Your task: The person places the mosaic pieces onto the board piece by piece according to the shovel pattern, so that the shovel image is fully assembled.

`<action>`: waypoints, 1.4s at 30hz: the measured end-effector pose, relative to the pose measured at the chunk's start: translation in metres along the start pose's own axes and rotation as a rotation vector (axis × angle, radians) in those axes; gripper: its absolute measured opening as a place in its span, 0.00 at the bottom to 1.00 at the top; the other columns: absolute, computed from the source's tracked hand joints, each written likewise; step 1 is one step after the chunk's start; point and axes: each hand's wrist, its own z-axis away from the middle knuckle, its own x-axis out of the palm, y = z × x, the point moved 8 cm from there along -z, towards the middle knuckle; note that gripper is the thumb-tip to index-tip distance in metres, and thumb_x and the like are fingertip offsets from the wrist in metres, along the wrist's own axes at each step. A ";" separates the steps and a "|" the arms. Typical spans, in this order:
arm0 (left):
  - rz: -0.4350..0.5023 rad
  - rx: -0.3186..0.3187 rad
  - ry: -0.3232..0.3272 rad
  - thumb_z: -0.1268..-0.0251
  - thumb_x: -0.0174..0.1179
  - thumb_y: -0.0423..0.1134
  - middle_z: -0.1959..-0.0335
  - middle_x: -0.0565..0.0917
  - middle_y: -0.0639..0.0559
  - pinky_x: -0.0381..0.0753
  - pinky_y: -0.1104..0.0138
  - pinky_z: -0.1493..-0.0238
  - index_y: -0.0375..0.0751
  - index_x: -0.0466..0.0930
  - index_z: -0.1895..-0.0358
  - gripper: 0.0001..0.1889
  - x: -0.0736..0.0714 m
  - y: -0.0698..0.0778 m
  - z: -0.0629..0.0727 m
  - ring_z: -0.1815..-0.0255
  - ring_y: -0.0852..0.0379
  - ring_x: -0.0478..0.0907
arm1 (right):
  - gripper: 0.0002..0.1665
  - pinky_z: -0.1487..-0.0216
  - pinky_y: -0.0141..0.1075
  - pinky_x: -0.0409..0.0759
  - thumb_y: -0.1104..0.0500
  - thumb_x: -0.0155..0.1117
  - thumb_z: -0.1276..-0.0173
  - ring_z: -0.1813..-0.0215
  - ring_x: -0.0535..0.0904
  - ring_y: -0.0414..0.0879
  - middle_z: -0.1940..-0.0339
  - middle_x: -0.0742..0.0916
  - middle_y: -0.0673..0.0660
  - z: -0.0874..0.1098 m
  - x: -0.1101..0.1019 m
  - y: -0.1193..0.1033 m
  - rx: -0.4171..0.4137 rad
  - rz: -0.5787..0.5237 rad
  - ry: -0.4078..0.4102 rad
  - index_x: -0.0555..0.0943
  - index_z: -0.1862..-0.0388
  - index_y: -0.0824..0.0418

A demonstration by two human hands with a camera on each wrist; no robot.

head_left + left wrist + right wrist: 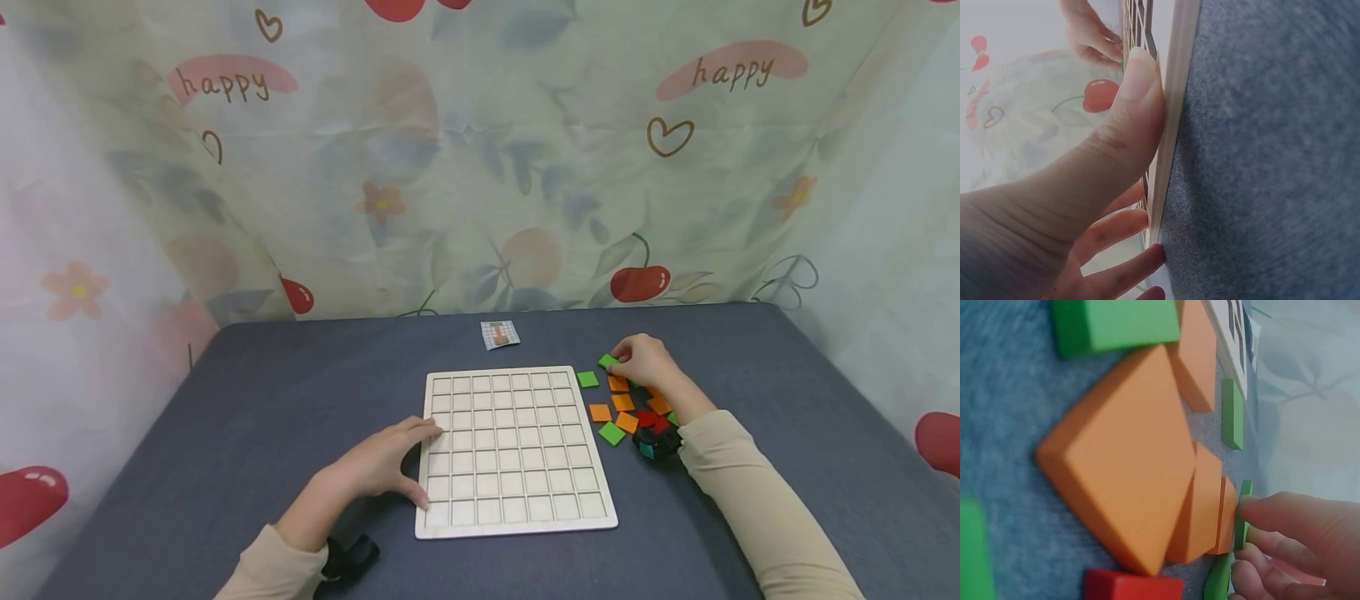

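A white square board point(517, 450) with a grid of shallow cells lies on the table. My left hand point(382, 462) rests at its left edge, thumb and fingers spread along the rim; in the left wrist view the thumb point(1138, 94) lies on the edge. To the right of the board, my right hand point(647, 360) pinches a green square tile point(607, 362) between thumb and fingers. The same green tile point(1244, 515) shows edge-on in the right wrist view. Close below that hand lie orange tiles point(622, 402) and red tiles point(647, 418).
Another green tile point(587, 379) lies beside the board's upper right corner, and one more green tile point(612, 433) sits nearer. A small printed card point(500, 334) lies behind the board. The dark table point(300, 400) meets a patterned curtain point(465, 167) at the back.
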 end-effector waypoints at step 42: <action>0.021 0.021 -0.006 0.66 0.76 0.49 0.35 0.68 0.40 0.67 0.49 0.37 0.37 0.66 0.35 0.49 0.001 -0.001 0.000 0.34 0.42 0.66 | 0.17 0.62 0.39 0.79 0.62 0.63 0.38 0.61 0.79 0.51 0.58 0.83 0.65 0.018 0.011 -0.066 -0.287 -0.104 -0.042 0.79 0.51 0.69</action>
